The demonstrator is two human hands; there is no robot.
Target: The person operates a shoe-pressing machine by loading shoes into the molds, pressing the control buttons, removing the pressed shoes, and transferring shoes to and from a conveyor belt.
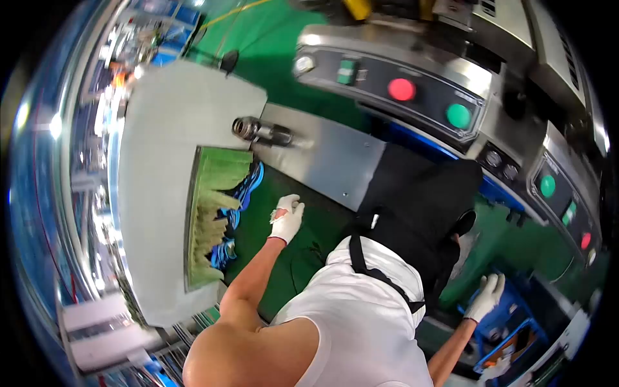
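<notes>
My left hand (287, 218), in a white glove, hangs over the green floor, its fingers loosely spread and nothing visible in them. To its left, several blue-and-black shoes (245, 187) stick out from under a green fringe curtain (219, 171), which hides part of them. On the far right my right hand (488, 298), also gloved in white, is held out with fingers extended and no object in it. It is nearest a blue crate (516, 338) with small items inside; whether it touches the crate I cannot tell.
A pale grey machine housing (174, 109) surrounds the fringe. A metal plate (322, 158) bears a dark metal cylindrical fitting (274, 134). Control panels with a red button (402, 89) and a green button (458, 116) stand ahead and to the right. My legs lie between.
</notes>
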